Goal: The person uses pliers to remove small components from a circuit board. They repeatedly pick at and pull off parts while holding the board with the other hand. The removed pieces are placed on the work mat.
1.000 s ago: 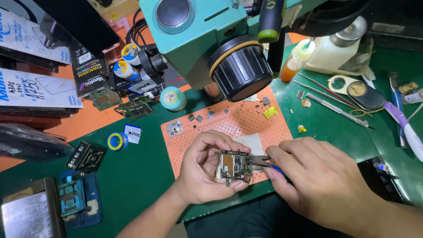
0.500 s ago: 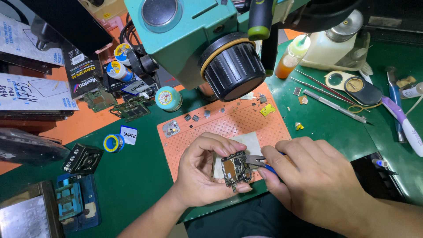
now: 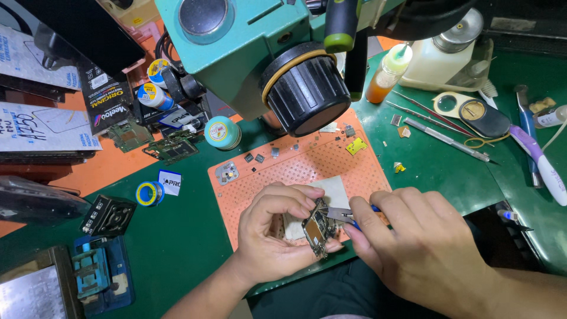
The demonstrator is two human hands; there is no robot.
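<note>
Orange perforated work mat (image 3: pixel 307 168), laid on a green bench (image 3: pixel 177 248), serves as the landmark. Over the mat's near edge: left hand (image 3: pixel 269 236), fingers curled closed around a small circuit board (image 3: pixel 317 227), held tilted on edge between thumb and fingertips. Just right of the board: right hand (image 3: pixel 413 242), closed in a pinch on metal tweezers (image 3: pixel 339 215) with a blue grip, tips touching the board. Under the board, on the mat: a pale cloth pad (image 3: pixel 331 192). On the mat's far half: several tiny dark chips (image 3: pixel 254 158) and a yellow scrap (image 3: pixel 356 146). Above the mat's far edge: a teal microscope head (image 3: pixel 248 53) with black lens barrel (image 3: pixel 307 88). Left of the mat: a blue-and-yellow tape roll (image 3: pixel 146 193) and a teal round tin (image 3: pixel 222 132). Right of the mat: an orange-filled squeeze bottle (image 3: pixel 390 74) and a long metal probe (image 3: pixel 449 139).
</note>
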